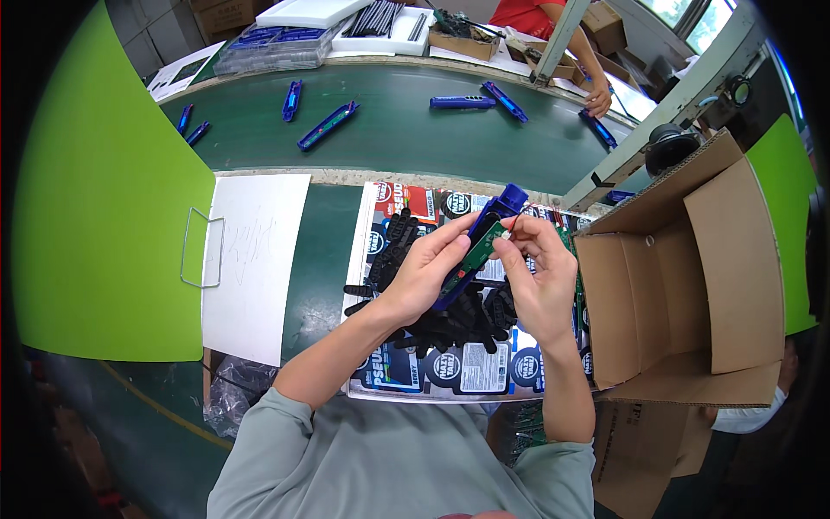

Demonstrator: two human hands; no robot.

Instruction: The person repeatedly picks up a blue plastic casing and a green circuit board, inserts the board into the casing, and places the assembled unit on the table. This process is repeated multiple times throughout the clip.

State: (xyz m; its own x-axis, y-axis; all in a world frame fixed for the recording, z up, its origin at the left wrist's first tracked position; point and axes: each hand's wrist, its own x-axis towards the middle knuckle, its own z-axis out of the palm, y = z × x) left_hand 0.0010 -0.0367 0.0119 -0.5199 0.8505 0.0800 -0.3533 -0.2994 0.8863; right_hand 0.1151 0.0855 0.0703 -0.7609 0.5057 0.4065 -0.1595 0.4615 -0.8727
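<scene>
My left hand (430, 264) is closed around a long dark-blue plastic housing (512, 199), held tilted above a mat in front of me. A narrow green circuit board (478, 253) lies along the open side of the housing. My right hand (543, 270) pinches at the board's upper end, where a small white piece and a bit of red wire show; the fingers partly hide what they grip. Under my hands is a pile of black ribbed plastic parts (458, 322).
An open cardboard box (635, 320) stands at the right. Behind, a green conveyor belt (372, 147) carries several blue housings (328, 126); another person's hand (598, 99) touches one. At left are a white sheet (251, 259) with a wire frame and a lime-green panel (104, 216).
</scene>
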